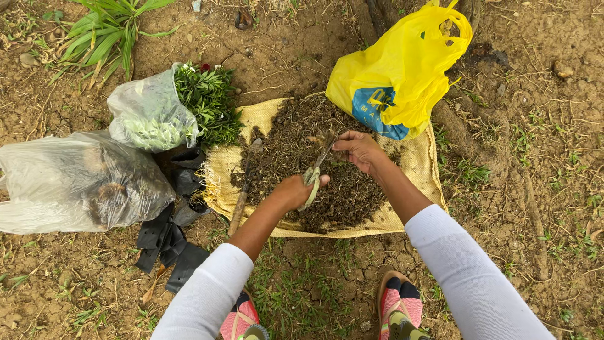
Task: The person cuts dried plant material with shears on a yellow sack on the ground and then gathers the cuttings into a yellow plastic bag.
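**Hands at the soil heap, scissors in grip**

Left hand [294, 191]: fingers curled shut around the pale green handles of a pair of scissors [316, 169]. Blades point up and away, toward the right hand. Scissors sit above the middle of the soil pile [296, 148], off the ground.

Right hand [358, 149]: fingertips pinched together at the blade tips. Whether something thin is held between them, cannot tell; too small against the dark soil.

Soil pile: dark, fibrous, heaped on a yellow woven sack [420, 165] spread flat on bare earth. A stick-like tool handle [240, 200] lies along the pile's left edge, one end on the sack.

Surroundings: yellow plastic bag [396, 69] stands at the sack's far right corner, touching it. Clear bag of green seedlings [165, 110] lies left of the sack; a larger cloudy plastic bag [75, 182] further left. Black plastic pieces [167, 242] lie between that bag and the sack. Both feet in sandals [396, 308] at the near edge.
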